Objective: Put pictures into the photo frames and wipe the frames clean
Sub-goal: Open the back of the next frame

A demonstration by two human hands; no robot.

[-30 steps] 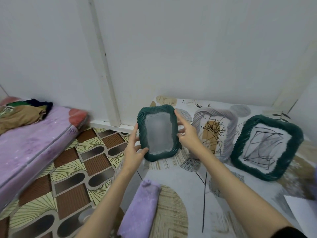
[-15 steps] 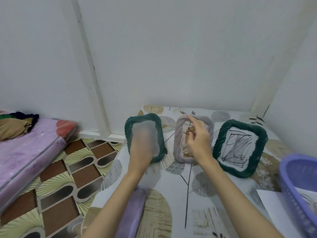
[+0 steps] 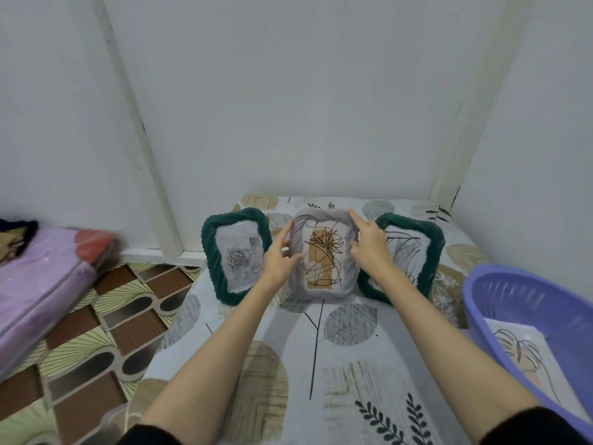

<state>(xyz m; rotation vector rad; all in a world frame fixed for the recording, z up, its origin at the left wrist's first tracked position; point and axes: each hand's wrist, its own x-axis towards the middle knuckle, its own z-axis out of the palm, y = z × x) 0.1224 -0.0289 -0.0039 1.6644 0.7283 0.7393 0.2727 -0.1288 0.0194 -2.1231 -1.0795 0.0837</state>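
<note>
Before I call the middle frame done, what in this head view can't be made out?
- Right green frame: its left side is hidden behind the right hand.
- Grey frame: its side edges are covered by both hands, left hand; the grip is unclear.
- All frame backs and stands face away.
- Purple basket: cut off by the right edge; the paper inside shows only partly.

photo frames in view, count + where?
3, standing in a row near the wall. Green frame with rose picture on the left; grey frame in the middle, both hands on its sides; second green frame on the right, partly hidden behind the right hand.
</note>
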